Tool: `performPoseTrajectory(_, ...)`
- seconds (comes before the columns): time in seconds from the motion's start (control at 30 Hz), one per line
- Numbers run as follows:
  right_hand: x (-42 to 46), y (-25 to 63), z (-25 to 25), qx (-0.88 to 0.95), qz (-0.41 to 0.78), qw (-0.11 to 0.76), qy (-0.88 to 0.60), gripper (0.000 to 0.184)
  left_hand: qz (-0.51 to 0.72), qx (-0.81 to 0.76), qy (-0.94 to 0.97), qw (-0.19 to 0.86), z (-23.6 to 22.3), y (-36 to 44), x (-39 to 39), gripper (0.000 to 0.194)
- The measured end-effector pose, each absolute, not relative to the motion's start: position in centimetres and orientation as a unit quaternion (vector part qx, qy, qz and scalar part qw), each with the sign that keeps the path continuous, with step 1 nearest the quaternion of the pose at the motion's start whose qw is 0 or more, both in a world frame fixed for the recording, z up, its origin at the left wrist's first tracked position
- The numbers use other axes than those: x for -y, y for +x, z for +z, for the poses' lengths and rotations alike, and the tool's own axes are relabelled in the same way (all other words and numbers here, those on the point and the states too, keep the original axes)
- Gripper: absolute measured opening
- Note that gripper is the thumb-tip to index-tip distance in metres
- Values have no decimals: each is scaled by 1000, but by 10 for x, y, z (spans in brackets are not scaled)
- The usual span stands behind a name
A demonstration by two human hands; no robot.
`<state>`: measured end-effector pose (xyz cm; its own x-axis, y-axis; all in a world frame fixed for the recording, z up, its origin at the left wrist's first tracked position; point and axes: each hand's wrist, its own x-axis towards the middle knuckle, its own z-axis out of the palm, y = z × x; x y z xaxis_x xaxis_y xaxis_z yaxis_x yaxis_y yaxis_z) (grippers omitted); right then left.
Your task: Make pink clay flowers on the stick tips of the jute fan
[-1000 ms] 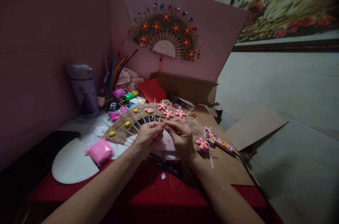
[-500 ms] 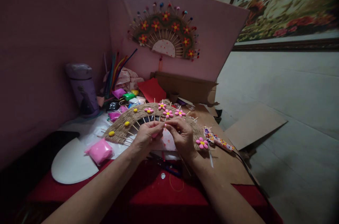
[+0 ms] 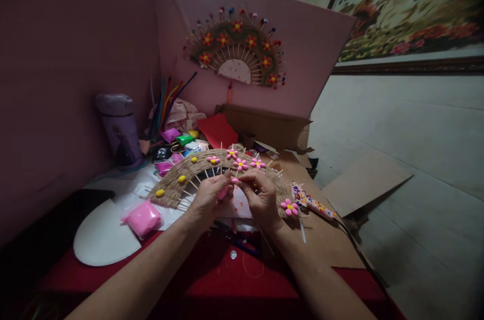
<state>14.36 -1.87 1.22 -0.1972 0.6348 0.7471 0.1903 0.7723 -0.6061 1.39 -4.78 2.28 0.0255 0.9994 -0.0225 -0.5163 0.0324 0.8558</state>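
Note:
Over the lower middle of a twine-wrapped stick fan (image 3: 174, 179), my two hands meet. My right hand (image 3: 259, 194) pinches a small pink clay petal (image 3: 235, 181) between thumb and forefinger. My left hand (image 3: 212, 194) is closed around a lump of pink clay (image 3: 222, 192), its thumb tip close to the petal. The fan carries pink clay flowers with yellow centres, such as one flower (image 3: 257, 164) at upper right and another flower (image 3: 289, 207) at lower right. Bare yellow clay dots (image 3: 182, 179) sit along its left side. My hands hide part of its inner sticks.
A bag of pink clay (image 3: 142, 216) and a white half-round board (image 3: 106, 237) lie left. Dark-handled scissors (image 3: 245, 245) rest below my hands. At right, a flower-patterned glue gun (image 3: 312, 204) lies on cardboard (image 3: 321, 244). A purple bottle (image 3: 120, 131) stands back left. A finished fan (image 3: 237, 48) hangs behind.
My fingertips have drawn slightly apart, and the pink petal now shows clearly in my right hand's pinch. The fan and the things around it stay in place.

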Motion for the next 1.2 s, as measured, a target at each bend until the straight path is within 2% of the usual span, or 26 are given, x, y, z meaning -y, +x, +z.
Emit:
performPoseTrajectory(0.9,16,145,10,755,193,569,-262,4,603,-376,379,593,16,12,44,37)
performPoseTrajectory(1.2,17,145,11,740,188,590,-263,13,618,-356,356,604,15,12,43,34)
